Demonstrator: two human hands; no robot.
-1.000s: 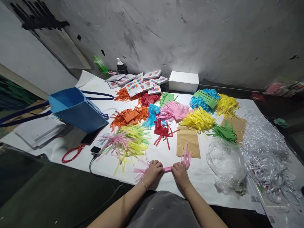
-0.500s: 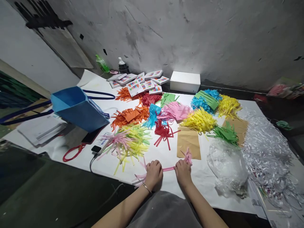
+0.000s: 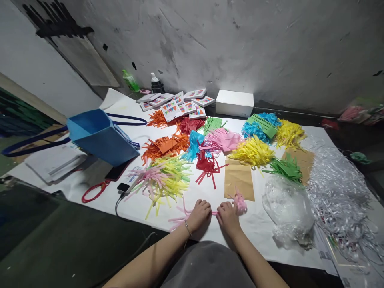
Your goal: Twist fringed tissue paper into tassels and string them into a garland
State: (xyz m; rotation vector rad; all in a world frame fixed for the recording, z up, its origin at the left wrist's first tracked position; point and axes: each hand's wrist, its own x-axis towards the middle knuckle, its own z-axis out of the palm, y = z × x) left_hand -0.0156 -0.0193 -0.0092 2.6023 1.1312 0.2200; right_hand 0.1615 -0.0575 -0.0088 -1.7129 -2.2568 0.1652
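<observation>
"What's in the grip?"
"Left hand [image 3: 200,215] and right hand [image 3: 228,216] both close over a pink tassel [image 3: 214,213] at the table's near side."
"How far along is it?"
"Its middle shows as a narrow strip, so I'd judge it partly gathered; both ends splay loose, the right one by the brown envelope [image 3: 239,182]."
"And beyond?"
"Left, a yellow-and-pink strand pile [image 3: 168,180], seemingly gathered, though I can't be sure. Farther, the orange fringe [image 3: 166,146] and pink fringe [image 3: 226,140] keep flat bands, so they look unrolled."
</observation>
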